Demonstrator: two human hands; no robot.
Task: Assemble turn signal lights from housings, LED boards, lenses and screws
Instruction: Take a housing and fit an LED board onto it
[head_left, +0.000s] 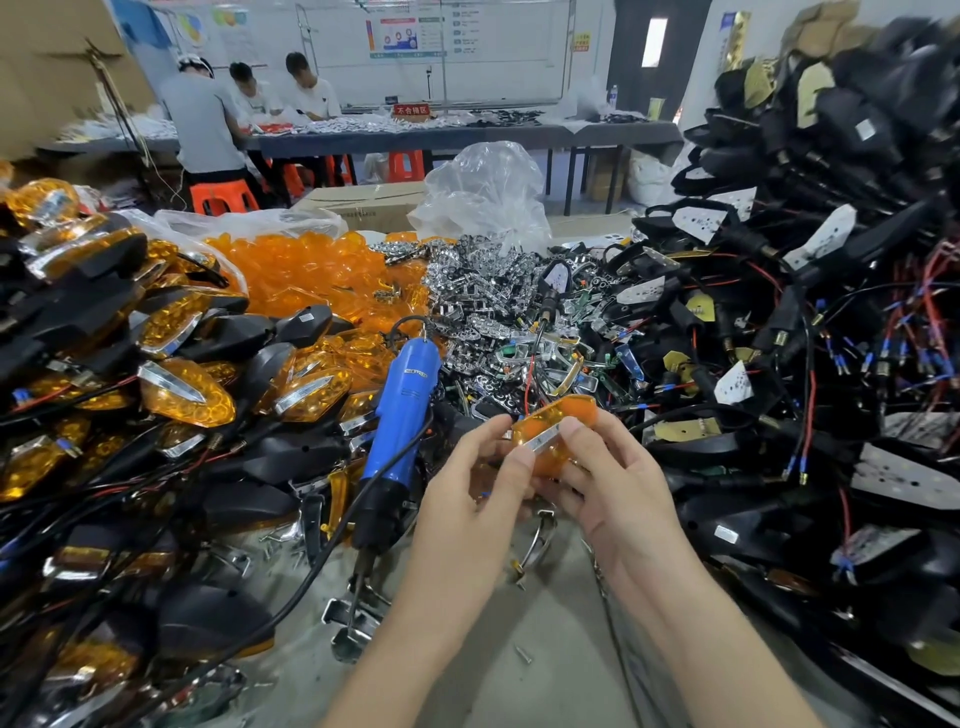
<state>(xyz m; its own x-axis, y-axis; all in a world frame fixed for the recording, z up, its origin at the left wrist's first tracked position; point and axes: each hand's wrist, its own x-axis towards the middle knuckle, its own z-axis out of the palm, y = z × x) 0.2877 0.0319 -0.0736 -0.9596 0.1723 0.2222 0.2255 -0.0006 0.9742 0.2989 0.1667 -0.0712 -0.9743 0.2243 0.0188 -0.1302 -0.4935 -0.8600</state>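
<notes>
Left hand (470, 483) grips amber lens (553, 434) | right hand (618, 483) pinches same lens | lens between both thumbs

Bright, diffuse indoor light from above; shadows soft, faint. Specular glints on chrome reflectors (483, 301) and orange lens pile (311, 270). Sharpest at centre, on the held amber lens (556, 410). Wide-angle bowing at edges; black housings (857, 104) top right smeared by blur.
</notes>
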